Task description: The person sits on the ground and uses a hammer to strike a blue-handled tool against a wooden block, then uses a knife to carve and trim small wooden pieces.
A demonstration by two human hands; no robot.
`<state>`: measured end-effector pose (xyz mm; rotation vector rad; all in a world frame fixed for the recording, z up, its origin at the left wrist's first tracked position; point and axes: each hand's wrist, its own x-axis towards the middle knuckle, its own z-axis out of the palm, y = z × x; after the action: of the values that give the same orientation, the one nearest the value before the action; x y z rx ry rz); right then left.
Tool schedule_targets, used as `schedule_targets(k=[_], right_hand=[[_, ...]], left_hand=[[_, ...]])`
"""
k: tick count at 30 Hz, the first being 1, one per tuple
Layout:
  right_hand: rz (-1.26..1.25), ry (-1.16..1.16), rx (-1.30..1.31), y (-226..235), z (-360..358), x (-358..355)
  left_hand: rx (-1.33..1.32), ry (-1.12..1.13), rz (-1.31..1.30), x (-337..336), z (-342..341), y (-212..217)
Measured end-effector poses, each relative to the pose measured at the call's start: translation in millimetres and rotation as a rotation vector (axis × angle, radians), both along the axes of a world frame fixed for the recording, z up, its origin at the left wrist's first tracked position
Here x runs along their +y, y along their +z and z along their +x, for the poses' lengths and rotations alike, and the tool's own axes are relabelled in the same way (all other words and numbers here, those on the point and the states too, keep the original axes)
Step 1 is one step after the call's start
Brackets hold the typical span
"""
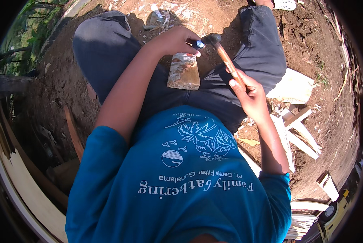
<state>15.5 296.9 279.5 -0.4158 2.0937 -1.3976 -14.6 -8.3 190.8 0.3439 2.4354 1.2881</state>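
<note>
My left hand (177, 42) is closed around a dark, round tool handle (199, 44) with a shiny pale end. Its far part is hidden by my fingers, so I cannot tell the tool's kind. My right hand (250, 91) grips a hammer (227, 60) by its reddish-brown wooden handle. The dark hammer head is raised just right of the pale handle end; whether they touch I cannot tell. Below my left hand, a thick, weathered wooden block (184, 75) lies between my legs, its near end toward me.
I sit on brown soil strewn with wood chips (165, 20). Split wood offcuts (299, 125) and a broad pale slab (291, 86) lie to my right. Long boards (31, 194) run along the left side. A white cylindrical object (156, 12) lies beyond my left hand.
</note>
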Motion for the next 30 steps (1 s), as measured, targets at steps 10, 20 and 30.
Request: schedule_targets(k=[10, 20, 30], right_hand=[[0.088, 0.001, 0.008, -3.6, 0.6, -2.3], [-0.056, -0.034, 0.072, 17.9, 12.2, -8.5], [0.097, 0.001, 0.051, 0.9, 11.2, 0.1]], left_hand=[[0.087, 0.007, 0.043, -4.2, -1.8, -10.8], [0.016, -0.004, -0.007, 0.4, 3.1, -6.5], [-0.030, 0.001, 0.026, -1.0, -1.1, -15.5]])
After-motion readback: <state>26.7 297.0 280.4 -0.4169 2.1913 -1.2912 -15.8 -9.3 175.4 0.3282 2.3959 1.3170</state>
